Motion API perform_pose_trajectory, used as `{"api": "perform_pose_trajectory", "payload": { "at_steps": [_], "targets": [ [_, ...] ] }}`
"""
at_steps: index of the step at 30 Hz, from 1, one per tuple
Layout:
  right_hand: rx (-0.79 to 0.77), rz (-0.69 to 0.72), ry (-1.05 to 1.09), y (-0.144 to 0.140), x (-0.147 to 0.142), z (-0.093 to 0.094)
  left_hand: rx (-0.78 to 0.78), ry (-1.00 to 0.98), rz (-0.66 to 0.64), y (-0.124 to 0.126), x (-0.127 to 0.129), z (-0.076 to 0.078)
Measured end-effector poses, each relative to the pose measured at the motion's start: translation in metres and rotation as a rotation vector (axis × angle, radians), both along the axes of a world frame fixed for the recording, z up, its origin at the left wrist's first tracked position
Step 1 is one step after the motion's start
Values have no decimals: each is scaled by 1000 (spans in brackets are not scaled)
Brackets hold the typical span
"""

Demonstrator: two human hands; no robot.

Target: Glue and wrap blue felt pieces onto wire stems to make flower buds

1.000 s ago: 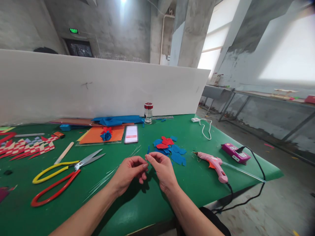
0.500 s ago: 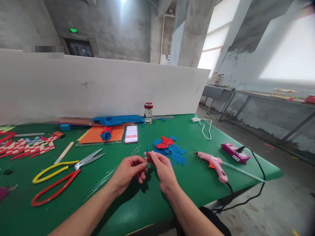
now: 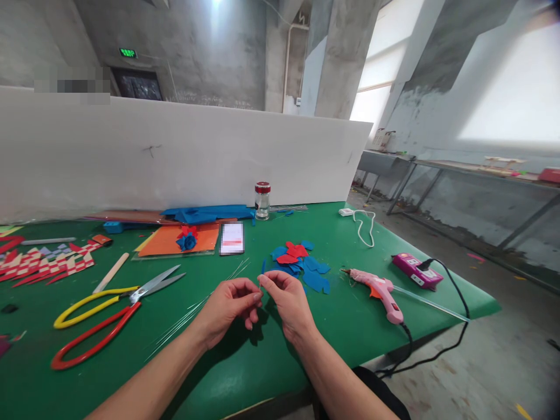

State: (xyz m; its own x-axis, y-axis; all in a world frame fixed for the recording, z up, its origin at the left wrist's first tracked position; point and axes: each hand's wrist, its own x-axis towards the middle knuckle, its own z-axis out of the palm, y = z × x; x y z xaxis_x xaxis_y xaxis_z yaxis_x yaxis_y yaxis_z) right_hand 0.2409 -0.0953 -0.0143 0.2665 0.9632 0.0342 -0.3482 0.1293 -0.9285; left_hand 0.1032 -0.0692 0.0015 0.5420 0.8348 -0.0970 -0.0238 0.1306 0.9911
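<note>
Between my two hands is a thin wire [image 3: 260, 286], its upper end wrapped in a narrow blue strip [image 3: 263, 267]. My left hand [image 3: 230, 308] pinches the wire's lower part with thumb and forefinger. At the strip's lower end, my right hand [image 3: 286, 300] closes thumb and fingertips and partly hides it. Just beyond my right hand lies a pile of cut blue petals [image 3: 315, 274] with some red petals [image 3: 293, 252] on top. Several loose thin wires [image 3: 188, 315] lie beside my left forearm.
Scissors [image 3: 135, 293] lie spread at left, near a wooden stick [image 3: 111, 272]. A pink hot glue gun [image 3: 378, 289] and a purple power strip [image 3: 417, 270] are at right. Behind are a phone [image 3: 231, 238], a red-lidded jar [image 3: 262, 201] and a blue-red paper flower [image 3: 187, 240].
My right fingers have moved slightly up along the blue strip, so less of it shows. My left hand stays nearly still. The view has shifted slightly.
</note>
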Motion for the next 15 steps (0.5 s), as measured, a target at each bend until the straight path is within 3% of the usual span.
{"api": "perform_pose_trajectory", "payload": {
  "at_steps": [10, 15],
  "targets": [
    [56, -26, 153, 6, 15, 4, -35, 98, -98, -2, -3, 0],
    [52, -126, 251, 13, 36, 8, -59, 155, -147, -3, -4, 2]
  ]
}}
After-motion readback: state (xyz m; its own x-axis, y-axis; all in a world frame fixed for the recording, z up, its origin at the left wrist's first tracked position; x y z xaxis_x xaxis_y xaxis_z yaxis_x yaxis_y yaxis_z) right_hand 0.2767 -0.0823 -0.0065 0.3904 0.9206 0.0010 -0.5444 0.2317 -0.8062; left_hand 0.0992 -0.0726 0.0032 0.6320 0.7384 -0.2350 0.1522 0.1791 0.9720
